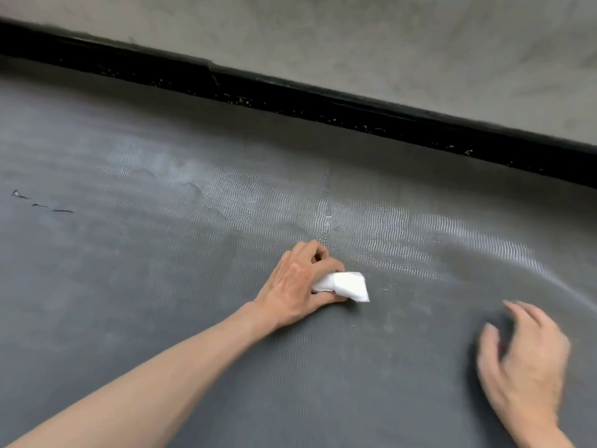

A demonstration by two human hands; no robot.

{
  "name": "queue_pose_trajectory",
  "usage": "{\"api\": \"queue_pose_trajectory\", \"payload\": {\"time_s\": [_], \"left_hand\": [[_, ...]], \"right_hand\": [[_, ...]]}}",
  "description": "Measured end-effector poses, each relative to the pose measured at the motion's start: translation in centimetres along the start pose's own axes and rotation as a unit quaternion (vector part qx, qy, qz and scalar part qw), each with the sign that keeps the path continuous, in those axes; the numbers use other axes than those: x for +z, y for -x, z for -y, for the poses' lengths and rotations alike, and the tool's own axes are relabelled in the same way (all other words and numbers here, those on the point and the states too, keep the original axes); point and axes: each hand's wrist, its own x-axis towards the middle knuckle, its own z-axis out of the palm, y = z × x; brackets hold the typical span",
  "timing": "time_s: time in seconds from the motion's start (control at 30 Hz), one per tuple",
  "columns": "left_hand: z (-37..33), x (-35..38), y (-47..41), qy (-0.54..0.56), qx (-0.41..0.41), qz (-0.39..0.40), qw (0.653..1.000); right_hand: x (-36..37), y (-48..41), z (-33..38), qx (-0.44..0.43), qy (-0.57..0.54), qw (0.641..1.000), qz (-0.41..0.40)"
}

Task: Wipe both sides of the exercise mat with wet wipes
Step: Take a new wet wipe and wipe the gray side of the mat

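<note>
Head view: the grey mat (161, 302) lies flat and fills nearly the whole frame, from the bottom edge up to a dark line that runs from 9 o'clock down to 3 o'clock. Its surface has a fine wavy ribbing. Pale shiny patches (232, 195) show across it from about 11 o'clock to 3 o'clock, and a few short dark marks (42, 203) sit at 9 o'clock.

Just below centre, toward 5 o'clock, a white wipe (350, 286) folded into a small pad rests on the mat. The left hand (297, 286) grips it, fingers (318, 250) curled over its near end and the thumb tucked under, so that the far end of the wipe sticks out toward 3 o'clock. The bare forearm runs back to 7 o'clock.

The right hand (529, 360) is at 4 o'clock, well apart from the wipe and blurred. Its fingers (523, 313) are spread and lightly bent, holding nothing. Whether the tips touch the mat I cannot tell.

Beyond the mat's far edge a black skirting (290, 92) crosses the frame, speckled with pale flecks. Above it, at 12 o'clock, stands a grey wall (387, 33).
</note>
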Motion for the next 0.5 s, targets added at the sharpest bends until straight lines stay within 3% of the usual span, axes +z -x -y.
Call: {"api": "queue_pose_trajectory", "payload": {"time_s": [0.07, 0.17, 0.4, 0.5], "left_hand": [[0.6, 0.0, -0.3, 0.009, 0.019, 0.004, 1.0], [1.4, -0.9, -1.0, 0.006, 0.059, 0.019, 0.998], [5.6, -4.2, -2.1, -0.105, 0.144, 0.08, 0.981], [6.7, -4.0, -1.5, -0.13, 0.167, 0.037, 0.977]], "right_hand": [[0.5, -1.4, 5.8, -0.06, -0.115, 0.984, 0.125], [3.0, -3.3, 12.8, -0.239, -0.121, 0.933, 0.242], [6.4, -5.7, 15.3, -0.379, -0.07, 0.887, 0.253], [6.9, -8.6, 14.4, -0.421, -0.042, 0.872, 0.245]]}}
